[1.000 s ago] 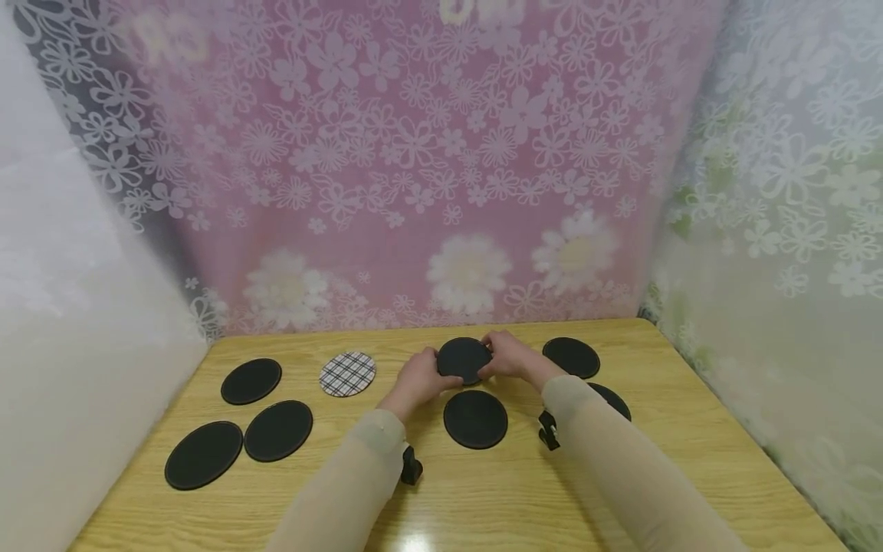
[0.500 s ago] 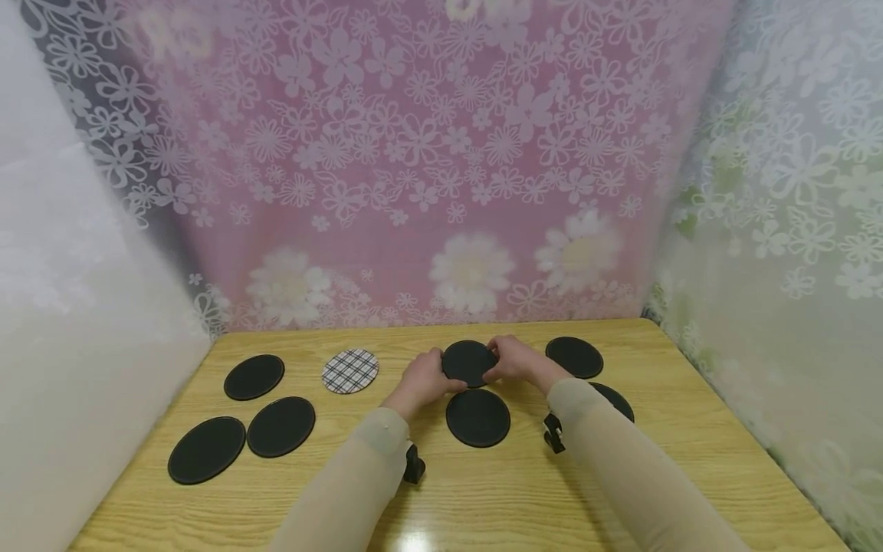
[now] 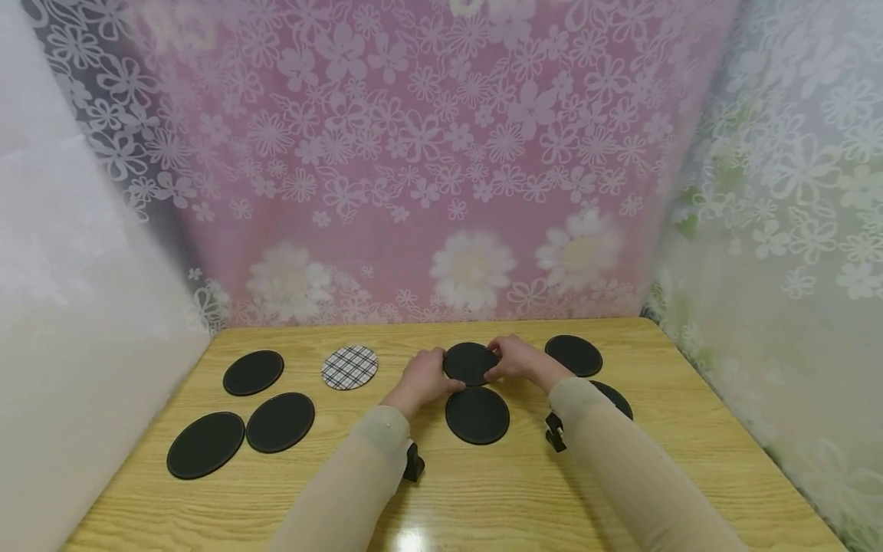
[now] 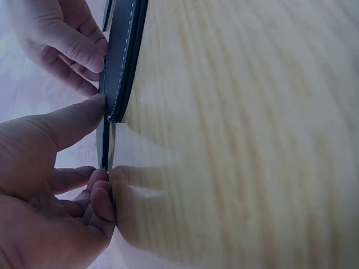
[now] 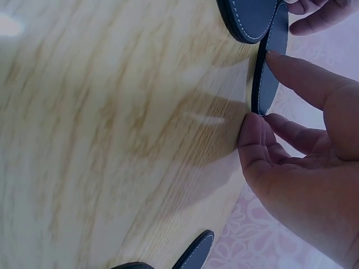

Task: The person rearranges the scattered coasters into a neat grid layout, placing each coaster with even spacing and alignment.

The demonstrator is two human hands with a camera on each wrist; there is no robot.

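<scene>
A round black coaster [image 3: 471, 364] with pale edge stitching is at the back middle of the table, between both hands. My left hand [image 3: 422, 381] grips its left side, thumb on the near edge. On the opposite side my right hand [image 3: 516, 358] holds it the same way, with thumb and fingers at the rim. Just in front lies another black coaster [image 3: 477, 415], its far edge meeting or nearly meeting the held one. The right wrist view shows the held coaster's stitched edge [image 5: 269, 78] by my right thumb; whether it lies fully flat is unclear.
To the left lie several black coasters [image 3: 280, 422] and a white plaid coaster [image 3: 349, 368]. Two more black coasters are at the right: one [image 3: 573, 356] shows whole, the other [image 3: 612, 399] is partly behind my right sleeve. Floral curtains [image 3: 414, 153] hang around the wooden table [image 3: 483, 491].
Both hands have brought the held coaster slightly nearer, narrowing the gap to the coaster in front. The view has shifted a little; the other coasters stay in place.
</scene>
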